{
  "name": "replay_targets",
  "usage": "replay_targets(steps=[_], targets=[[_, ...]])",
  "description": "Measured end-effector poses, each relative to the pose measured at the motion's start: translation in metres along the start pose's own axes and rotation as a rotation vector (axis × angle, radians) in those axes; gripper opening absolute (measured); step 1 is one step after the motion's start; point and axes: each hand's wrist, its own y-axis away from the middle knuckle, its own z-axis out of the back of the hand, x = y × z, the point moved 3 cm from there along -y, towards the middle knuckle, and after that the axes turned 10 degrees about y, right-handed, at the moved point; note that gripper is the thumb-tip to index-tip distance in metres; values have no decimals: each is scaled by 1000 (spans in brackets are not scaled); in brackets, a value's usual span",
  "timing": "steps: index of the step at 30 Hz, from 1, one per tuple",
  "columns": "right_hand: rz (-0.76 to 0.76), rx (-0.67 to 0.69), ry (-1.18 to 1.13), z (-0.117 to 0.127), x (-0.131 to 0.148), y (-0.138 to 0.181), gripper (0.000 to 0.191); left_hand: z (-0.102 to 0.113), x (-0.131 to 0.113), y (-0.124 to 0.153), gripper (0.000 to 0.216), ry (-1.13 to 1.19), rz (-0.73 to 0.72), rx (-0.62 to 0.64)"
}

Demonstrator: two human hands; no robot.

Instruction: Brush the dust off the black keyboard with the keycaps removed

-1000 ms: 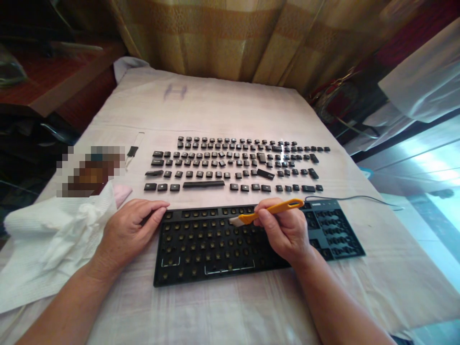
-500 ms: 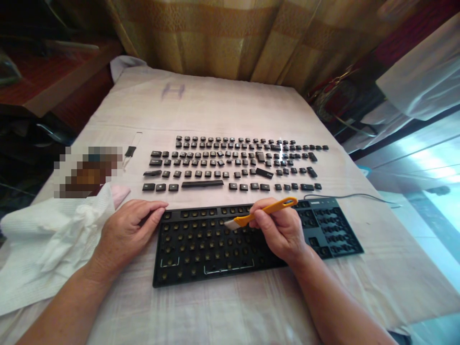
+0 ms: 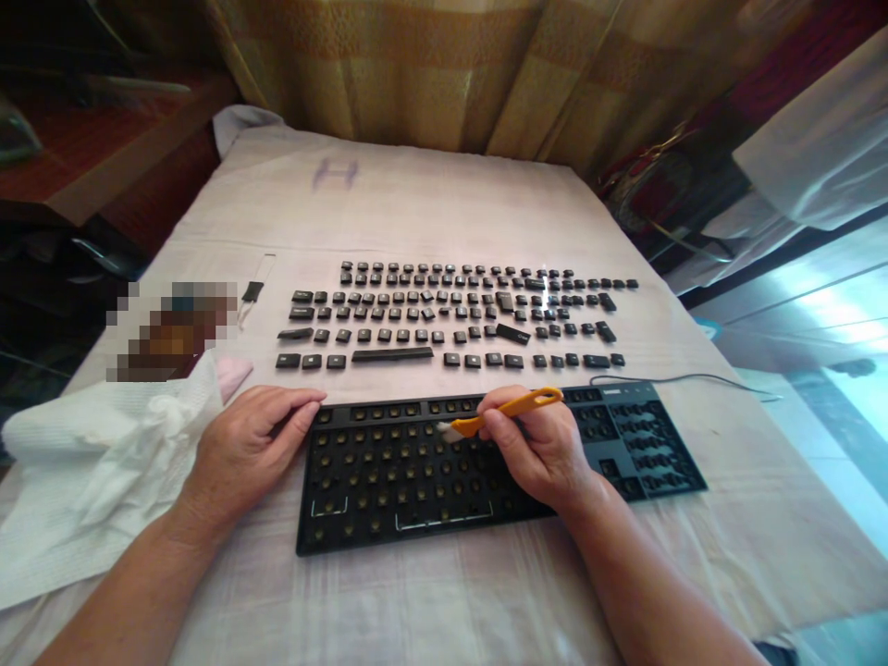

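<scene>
A black keyboard [image 3: 444, 472] with its keycaps off on the left and middle lies on the cloth-covered table, its bare switches and metal wire stabilisers showing. My right hand [image 3: 534, 444] grips a small brush [image 3: 513, 407] with a yellow handle. The brush's pale bristles rest among the upper rows of switches. At the keyboard's upper left corner, my left hand [image 3: 253, 444] holds the edge between thumb and fingers. Behind the keyboard, several loose black keycaps [image 3: 392, 355] are laid out in rows, with the long space bar in the front row.
White crumpled paper towel [image 3: 104, 472] lies on the left, beside a blurred-out item [image 3: 180, 328]. A wire keycap puller [image 3: 253, 292] sits behind it. The keyboard's cable [image 3: 680, 377] runs off to the right. A patterned curtain [image 3: 416, 74] hangs behind the table.
The brush has shifted slightly left, its bristles moving a little up and left over the switches. My left hand stays at the keyboard's corner.
</scene>
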Motion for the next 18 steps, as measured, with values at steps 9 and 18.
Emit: replay_targets(steps=[9,18], targets=[[-188,-81,-113,5,-8,5,14,-1,1,1,25,7,-24,-20],[-34,-4,0,1,-2,-1,14,0,-1,-1,28,18,33,19]])
